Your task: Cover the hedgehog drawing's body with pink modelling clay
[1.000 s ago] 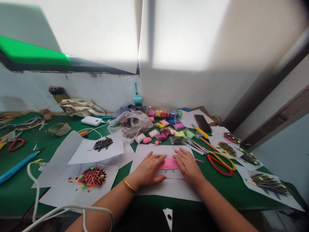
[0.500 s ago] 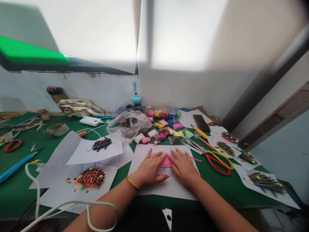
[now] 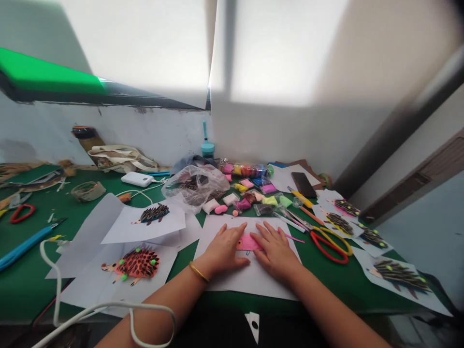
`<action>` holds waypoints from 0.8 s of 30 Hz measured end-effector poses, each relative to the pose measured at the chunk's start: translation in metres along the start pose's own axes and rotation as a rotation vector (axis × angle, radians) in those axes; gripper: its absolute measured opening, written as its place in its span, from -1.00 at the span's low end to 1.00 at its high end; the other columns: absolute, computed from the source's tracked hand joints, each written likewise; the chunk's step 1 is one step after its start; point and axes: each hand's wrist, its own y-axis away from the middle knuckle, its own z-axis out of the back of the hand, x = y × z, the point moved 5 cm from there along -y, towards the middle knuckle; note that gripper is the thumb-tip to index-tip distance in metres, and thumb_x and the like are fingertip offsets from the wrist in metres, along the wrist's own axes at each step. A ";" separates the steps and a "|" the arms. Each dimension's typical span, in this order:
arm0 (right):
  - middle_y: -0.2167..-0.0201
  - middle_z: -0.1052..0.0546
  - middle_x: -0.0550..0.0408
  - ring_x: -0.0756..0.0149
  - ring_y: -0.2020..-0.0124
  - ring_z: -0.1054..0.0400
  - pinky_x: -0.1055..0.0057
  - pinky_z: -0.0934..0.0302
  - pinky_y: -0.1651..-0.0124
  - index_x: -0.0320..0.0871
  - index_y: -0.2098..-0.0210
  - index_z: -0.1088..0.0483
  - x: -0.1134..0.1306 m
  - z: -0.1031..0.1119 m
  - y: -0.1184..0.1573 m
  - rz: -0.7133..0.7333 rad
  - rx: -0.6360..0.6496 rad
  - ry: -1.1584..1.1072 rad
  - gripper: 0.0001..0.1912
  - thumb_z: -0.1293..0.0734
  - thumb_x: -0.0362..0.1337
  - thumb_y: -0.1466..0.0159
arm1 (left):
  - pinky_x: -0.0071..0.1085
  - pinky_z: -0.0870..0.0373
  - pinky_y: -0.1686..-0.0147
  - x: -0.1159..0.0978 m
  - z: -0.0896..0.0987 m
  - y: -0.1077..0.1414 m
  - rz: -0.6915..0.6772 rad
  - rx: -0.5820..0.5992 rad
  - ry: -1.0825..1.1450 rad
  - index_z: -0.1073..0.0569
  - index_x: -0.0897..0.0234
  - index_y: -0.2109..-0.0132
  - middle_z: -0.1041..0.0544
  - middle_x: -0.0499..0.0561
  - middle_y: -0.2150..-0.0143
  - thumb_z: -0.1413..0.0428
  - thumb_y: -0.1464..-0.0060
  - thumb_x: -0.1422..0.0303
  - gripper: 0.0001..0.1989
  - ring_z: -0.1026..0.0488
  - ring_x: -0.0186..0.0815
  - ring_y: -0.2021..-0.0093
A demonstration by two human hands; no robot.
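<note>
Flat pink modelling clay (image 3: pixel 248 242) lies on a white sheet of paper (image 3: pixel 250 280) in front of me, with a small blue drawn outline just below it. My left hand (image 3: pixel 225 247) rests on the paper with its fingers stretched out at the clay's left edge. My right hand (image 3: pixel 274 249) lies with spread fingers, its thumb and fingertips over the clay's right part. Neither hand grips anything. Part of the clay is hidden under the fingers. A thin pink tool (image 3: pixel 295 239) sticks out beyond my right hand.
Clay packets (image 3: pixel 268 200) and a plastic bag (image 3: pixel 197 186) lie behind the paper. Scissors (image 3: pixel 329 244) and a phone (image 3: pixel 303 184) are to the right. Finished hedgehog pictures (image 3: pixel 136 265) lie on both sides. A white cable (image 3: pixel 108 304) loops at front left; a blue cutter (image 3: pixel 27 247) lies farther left.
My left hand has drawn slightly left and my right hand has shifted a little, so more of the pink clay shows between them. The camera view has moved slightly.
</note>
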 end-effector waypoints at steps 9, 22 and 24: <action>-0.38 -0.09 0.06 -0.01 -0.41 0.20 -0.26 0.35 -0.33 0.06 -0.26 -0.22 0.008 0.004 0.000 0.076 -0.027 0.031 -0.51 -0.12 -0.04 -0.37 | 0.06 0.21 -0.33 -0.001 0.000 0.003 0.017 0.015 0.003 0.11 0.17 -0.39 -0.36 0.18 -0.25 -0.30 0.12 0.17 0.04 -0.27 -0.05 -0.25; -0.32 -0.23 0.09 -0.01 -0.38 0.09 -0.28 0.29 -0.30 0.13 -0.09 -0.41 0.006 0.012 0.007 0.113 -0.128 0.014 -0.65 -0.17 -0.17 -0.37 | 0.08 0.27 -0.33 -0.002 0.001 0.003 0.027 0.018 0.010 0.08 0.16 -0.38 -0.34 0.19 -0.26 -0.30 0.12 0.15 0.03 -0.26 -0.04 -0.26; -0.34 -0.19 0.06 -0.02 -0.39 0.12 -0.28 0.31 -0.31 0.11 -0.14 -0.36 0.010 0.013 0.006 0.142 -0.128 0.018 -0.61 -0.19 -0.17 -0.35 | 0.08 0.26 -0.33 -0.002 0.002 0.003 0.022 0.013 0.003 0.07 0.16 -0.38 -0.35 0.18 -0.26 -0.29 0.11 0.16 0.02 -0.26 -0.04 -0.26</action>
